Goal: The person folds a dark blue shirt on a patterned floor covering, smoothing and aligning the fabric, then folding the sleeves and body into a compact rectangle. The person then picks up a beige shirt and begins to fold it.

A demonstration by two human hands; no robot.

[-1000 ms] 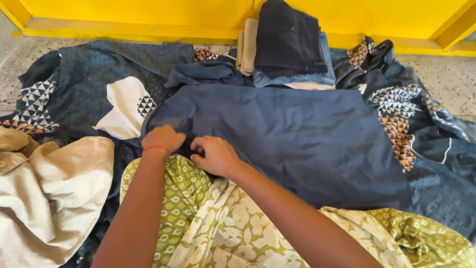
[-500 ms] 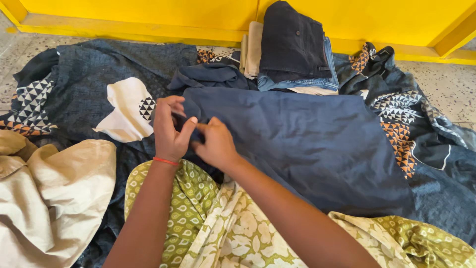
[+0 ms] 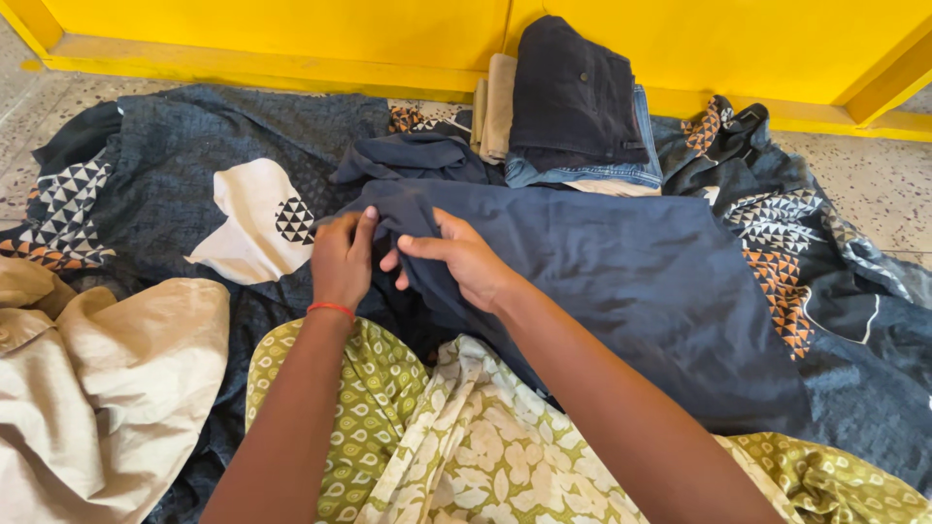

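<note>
From my feed, beige cloth (image 3: 97, 378) lies at nine o'clock. My left hand (image 3: 342, 260) and right hand (image 3: 464, 260) each pinch the near-left corner of the navy garment (image 3: 621, 281), spread on the floor at centre. It looks soft, light, limp; best gripped at edges. Folded stack (image 3: 573, 97) sits at twelve.

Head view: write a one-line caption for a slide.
Both hands, left hand and right hand, pinch the corner of a dark blue garment spread before a stack of folded clothes.
</note>
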